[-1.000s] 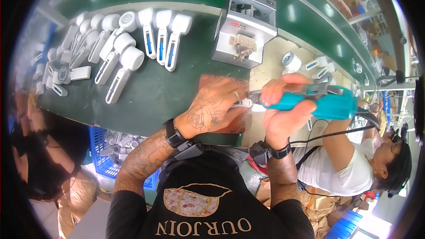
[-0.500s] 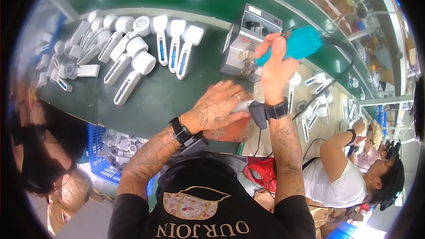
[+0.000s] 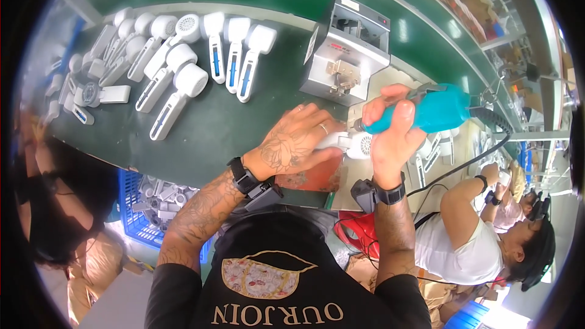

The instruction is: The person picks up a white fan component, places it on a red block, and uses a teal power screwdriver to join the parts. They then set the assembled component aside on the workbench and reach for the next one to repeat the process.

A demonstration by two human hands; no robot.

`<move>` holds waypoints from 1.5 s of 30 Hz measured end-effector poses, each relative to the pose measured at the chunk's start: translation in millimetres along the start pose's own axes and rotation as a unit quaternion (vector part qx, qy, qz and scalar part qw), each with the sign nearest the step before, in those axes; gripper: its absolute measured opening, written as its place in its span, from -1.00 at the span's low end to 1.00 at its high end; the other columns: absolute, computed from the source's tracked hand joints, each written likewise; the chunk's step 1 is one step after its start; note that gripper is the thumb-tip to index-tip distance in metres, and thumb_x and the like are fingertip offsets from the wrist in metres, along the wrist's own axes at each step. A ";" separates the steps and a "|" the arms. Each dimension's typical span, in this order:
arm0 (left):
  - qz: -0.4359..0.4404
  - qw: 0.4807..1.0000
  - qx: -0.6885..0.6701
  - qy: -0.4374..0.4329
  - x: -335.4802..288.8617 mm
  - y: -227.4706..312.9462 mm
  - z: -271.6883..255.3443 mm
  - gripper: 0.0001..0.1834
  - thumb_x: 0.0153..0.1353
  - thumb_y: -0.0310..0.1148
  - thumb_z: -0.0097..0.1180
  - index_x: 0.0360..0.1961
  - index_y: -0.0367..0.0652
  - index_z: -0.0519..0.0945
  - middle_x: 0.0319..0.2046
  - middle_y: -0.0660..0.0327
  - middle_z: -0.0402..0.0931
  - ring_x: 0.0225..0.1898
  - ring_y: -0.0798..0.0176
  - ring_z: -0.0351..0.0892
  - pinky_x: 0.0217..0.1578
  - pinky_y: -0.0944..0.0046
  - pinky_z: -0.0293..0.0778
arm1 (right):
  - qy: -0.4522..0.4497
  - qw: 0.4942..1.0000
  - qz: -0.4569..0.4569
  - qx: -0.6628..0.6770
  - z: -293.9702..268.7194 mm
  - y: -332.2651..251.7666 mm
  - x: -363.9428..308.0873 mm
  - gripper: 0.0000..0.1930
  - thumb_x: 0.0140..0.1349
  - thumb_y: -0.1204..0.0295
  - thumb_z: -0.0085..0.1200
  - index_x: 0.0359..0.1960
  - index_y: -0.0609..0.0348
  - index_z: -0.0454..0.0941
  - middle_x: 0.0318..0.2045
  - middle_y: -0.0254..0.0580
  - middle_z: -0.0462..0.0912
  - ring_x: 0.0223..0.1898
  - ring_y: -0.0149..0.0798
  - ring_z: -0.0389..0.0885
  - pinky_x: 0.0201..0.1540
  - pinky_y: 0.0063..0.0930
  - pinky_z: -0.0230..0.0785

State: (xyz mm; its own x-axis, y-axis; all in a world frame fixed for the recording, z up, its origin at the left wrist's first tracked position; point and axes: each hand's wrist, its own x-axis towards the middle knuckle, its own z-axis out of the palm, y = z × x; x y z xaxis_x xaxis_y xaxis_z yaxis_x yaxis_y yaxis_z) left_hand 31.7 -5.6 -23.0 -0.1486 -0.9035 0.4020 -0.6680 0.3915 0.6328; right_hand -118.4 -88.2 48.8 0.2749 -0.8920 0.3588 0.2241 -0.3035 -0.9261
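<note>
My left hand grips the handle of a white shower head and steadies it at the table's near side. The perforated round face shows beside my right wrist. In my right hand is a teal electric screwdriver, lying nearly level with its bit end toward the left. That end is just above the neck of the shower head; whether the bit touches it I cannot tell. A grey metal screw-feeding machine stands just beyond both hands.
Several white shower heads with blue strips in their handles lie on the green table at left. More lie at right. A black cable trails from the screwdriver. A blue crate holds white parts. Co-workers sit on both sides.
My right hand has drawn the screwdriver back from the machine, nearer and rightward, down to the shower head. The shower head's round face has come into view. My left hand stays on it.
</note>
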 end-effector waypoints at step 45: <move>0.026 1.000 0.012 0.010 -3.2 2.7 -4.5 -0.66 0.18 -0.27 0.18 -0.01 -0.07 0.61 -0.13 0.21 0.57 -0.11 0.10 0.47 -0.06 0.09 0.39 | -0.003 0.999 -0.027 -0.024 34.0 28.3 45.2 -0.67 0.48 0.18 -0.01 -0.21 0.26 0.44 -0.56 -0.25 0.47 -0.53 -0.33 0.48 -0.43 -0.43 0.36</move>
State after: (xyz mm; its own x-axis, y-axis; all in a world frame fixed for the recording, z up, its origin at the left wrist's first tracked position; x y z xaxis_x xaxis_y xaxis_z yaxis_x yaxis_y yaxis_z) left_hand 33.7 -0.9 -19.5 -0.1688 -0.8787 0.4465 -0.6767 0.4326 0.5957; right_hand -67.8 -125.7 42.8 0.2687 -0.8723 0.4086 0.1929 -0.3669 -0.9101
